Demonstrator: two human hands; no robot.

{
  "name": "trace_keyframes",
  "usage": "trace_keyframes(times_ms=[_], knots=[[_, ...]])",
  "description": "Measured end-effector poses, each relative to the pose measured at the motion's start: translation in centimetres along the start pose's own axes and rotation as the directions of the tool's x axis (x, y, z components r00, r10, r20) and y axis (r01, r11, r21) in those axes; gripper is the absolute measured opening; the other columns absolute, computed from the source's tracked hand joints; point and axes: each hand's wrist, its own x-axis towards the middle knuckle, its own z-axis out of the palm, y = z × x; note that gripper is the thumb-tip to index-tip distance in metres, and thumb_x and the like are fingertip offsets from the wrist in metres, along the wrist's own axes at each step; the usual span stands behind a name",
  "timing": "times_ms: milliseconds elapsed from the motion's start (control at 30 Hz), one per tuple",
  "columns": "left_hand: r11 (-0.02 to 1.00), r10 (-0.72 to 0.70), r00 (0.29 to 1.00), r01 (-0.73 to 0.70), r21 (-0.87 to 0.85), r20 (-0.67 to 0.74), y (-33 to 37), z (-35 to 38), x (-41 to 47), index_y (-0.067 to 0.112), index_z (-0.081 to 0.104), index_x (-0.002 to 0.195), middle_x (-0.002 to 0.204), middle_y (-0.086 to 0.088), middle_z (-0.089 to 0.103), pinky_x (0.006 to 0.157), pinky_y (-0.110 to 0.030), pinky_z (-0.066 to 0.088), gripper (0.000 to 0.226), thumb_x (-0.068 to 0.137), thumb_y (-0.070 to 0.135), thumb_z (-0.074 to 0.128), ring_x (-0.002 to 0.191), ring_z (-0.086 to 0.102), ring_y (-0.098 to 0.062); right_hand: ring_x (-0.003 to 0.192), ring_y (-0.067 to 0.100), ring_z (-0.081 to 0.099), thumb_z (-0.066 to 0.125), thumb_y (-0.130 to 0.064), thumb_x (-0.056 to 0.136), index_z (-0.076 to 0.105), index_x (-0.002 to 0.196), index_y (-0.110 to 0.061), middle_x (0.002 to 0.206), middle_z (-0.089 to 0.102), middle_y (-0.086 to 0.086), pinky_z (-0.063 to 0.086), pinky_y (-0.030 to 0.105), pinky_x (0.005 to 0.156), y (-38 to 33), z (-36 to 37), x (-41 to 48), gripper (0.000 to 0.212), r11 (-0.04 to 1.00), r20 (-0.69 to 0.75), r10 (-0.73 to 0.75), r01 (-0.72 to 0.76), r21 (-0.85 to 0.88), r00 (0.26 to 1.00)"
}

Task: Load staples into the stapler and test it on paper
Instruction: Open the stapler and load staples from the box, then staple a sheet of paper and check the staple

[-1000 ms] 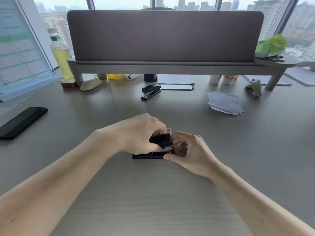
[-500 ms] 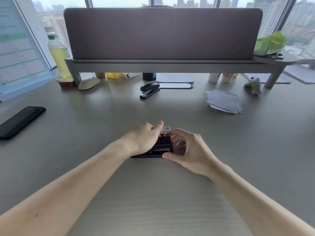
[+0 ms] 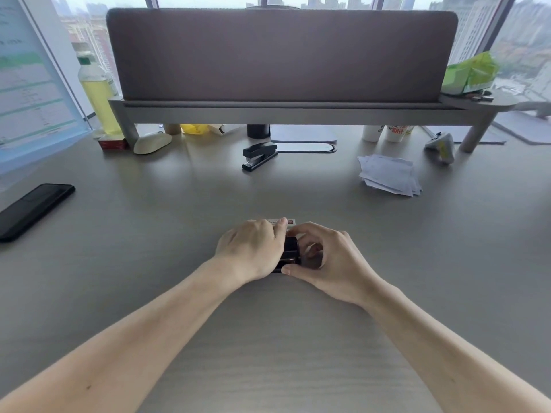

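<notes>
A small black stapler [image 3: 289, 254] lies on the grey desk [image 3: 179, 234] in the middle of the view, mostly hidden between my hands. My left hand [image 3: 253, 251] presses down over its top from the left. My right hand [image 3: 325, 257] curls around its right end, thumb at the base. Just behind the fingers a small white staple box [image 3: 290, 222] with red print peeks out. A loose stack of white paper [image 3: 387, 174] rests at the back right, away from both hands.
A second black stapler [image 3: 258, 155] sits at the back centre beneath a grey monitor shelf [image 3: 283, 110]. A black phone [image 3: 32, 210] lies far left. A white mouse [image 3: 152, 142], a yellow bottle [image 3: 97, 99] and cups [image 3: 387, 133] line the back.
The stapler's raised top has come down flat under my left hand, which slid over it. My right hand stays at the right end.
</notes>
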Motion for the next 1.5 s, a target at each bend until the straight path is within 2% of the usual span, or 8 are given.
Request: trace_keyframes(times_ms=[433, 633, 700, 800, 1067, 1133, 1300, 1500], knots=[[1.000, 0.011, 0.998, -0.010, 0.018, -0.058, 0.2, 0.0, -0.3, 0.008, 0.073, 0.102, 0.122, -0.023, 0.071, 0.092, -0.040, 0.046, 0.064, 0.110, 0.048, 0.023, 0.116, 0.065, -0.040, 0.080, 0.007, 0.068, 0.092, -0.036, 0.075, 0.070, 0.123, -0.036, 0.089, 0.074, -0.017, 0.051, 0.012, 0.076, 0.1, 0.1, 0.0, 0.052, 1.000, 0.002, -0.008, 0.008, 0.008, 1.000], [0.997, 0.078, 0.997, -0.078, -0.027, -0.029, 0.7, -2.0, -0.5, 0.024, 0.043, 0.055, 0.070, 0.001, 0.058, 0.072, -0.036, 0.042, 0.065, 0.107, 0.059, 0.027, 0.079, 0.060, -0.030, 0.082, 0.005, 0.068, 0.090, -0.038, 0.075, 0.070, 0.124, -0.038, 0.088, 0.072, -0.018, 0.046, 0.007, 0.073, -0.3, -0.3, -0.2, 0.053, 1.000, 0.013, 0.004, -0.004, 0.000, 1.000], [0.993, 0.100, 0.994, -0.101, -0.052, -0.033, 1.5, -3.4, 0.3, 0.023, 0.046, 0.059, 0.065, 0.008, 0.053, 0.069, -0.036, 0.043, 0.061, 0.106, 0.059, 0.031, 0.069, 0.056, -0.020, 0.084, 0.004, 0.068, 0.090, -0.040, 0.075, 0.070, 0.122, -0.037, 0.091, 0.071, -0.019, 0.045, 0.005, 0.074, -0.4, -0.1, -0.3, 0.051, 1.000, 0.010, 0.015, -0.015, 0.014, 1.000], [0.974, 0.218, 0.975, -0.221, -0.060, -0.042, 4.4, -4.4, 2.9, 0.021, 0.060, 0.078, 0.078, 0.006, 0.064, 0.075, -0.036, 0.050, 0.044, 0.105, 0.052, 0.043, 0.080, 0.062, -0.020, 0.090, 0.003, 0.068, 0.085, -0.037, 0.076, 0.070, 0.116, -0.033, 0.101, 0.071, -0.018, 0.045, 0.005, 0.076, -0.1, -0.4, -0.5, 0.042, 0.999, -0.037, 0.026, -0.024, 0.036, 0.999], [0.944, 0.266, 0.915, -0.311, 0.113, 0.304, 10.0, 0.4, 9.5, 0.018, 0.068, 0.091, 0.103, -0.008, 0.073, 0.076, -0.029, 0.044, 0.027, 0.099, 0.043, 0.061, 0.101, 0.067, -0.029, 0.093, 0.017, 0.070, 0.052, -0.047, 0.087, 0.074, 0.102, -0.024, 0.102, 0.076, -0.007, 0.055, 0.045, 0.082, 3.6, -6.4, -2.1, 0.035, 0.967, -0.180, 0.135, -0.090, 0.238, 0.974], [0.933, 0.240, 0.874, -0.328, 0.146, 0.423, 10.3, 1.2, 10.2, 0.020, 0.067, 0.091, 0.101, -0.005, 0.069, 0.077, -0.031, 0.046, 0.032, 0.095, 0.051, 0.063, 0.098, 0.064, -0.027, 0.085, 0.025, 0.068, 0.055, -0.042, 0.091, 0.073, 0.091, -0.023, 0.090, 0.075, -0.001, 0.054, 0.046, 0.077, 5.3, -8.4, -1.4, 0.026, 0.968, -0.257, 0.197, -0.146, 0.206, 0.946], [0.922, 0.137, 0.809, -0.316, 0.226, 0.571, 11.2, 1.7, 12.2, 0.017, 0.064, 0.085, 0.086, -0.005, 0.063, 0.068, -0.030, 0.044, 0.045, 0.092, 0.061, 0.063, 0.080, 0.060, -0.026, 0.075, 0.007, 0.068, 0.068, -0.013, 0.093, 0.074, 0.090, -0.020, 0.083, 0.075, -0.006, 0.046, 0.010, 0.068, 9.8, -11.7, 3.4, 0.010, 0.930, -0.379, 0.299, -0.357, -0.093, 0.876], [0.934, 0.074, 0.797, -0.266, 0.239, 0.600, 11.6, 2.1, 12.9, 0.006, 0.068, 0.102, 0.079, -0.006, 0.061, 0.071, -0.029, 0.048, 0.055, 0.092, 0.059, 0.065, 0.073, 0.062, -0.025, 0.112, 0.032, 0.067, 0.066, -0.018, 0.094, 0.071, 0.115, -0.014, 0.121, 0.073, 0.008, 0.058, 0.040, 0.087, 13.2, -12.9, 9.1, 0.022, 0.803, -0.348, 0.319, -0.447, -0.395, 0.881]])
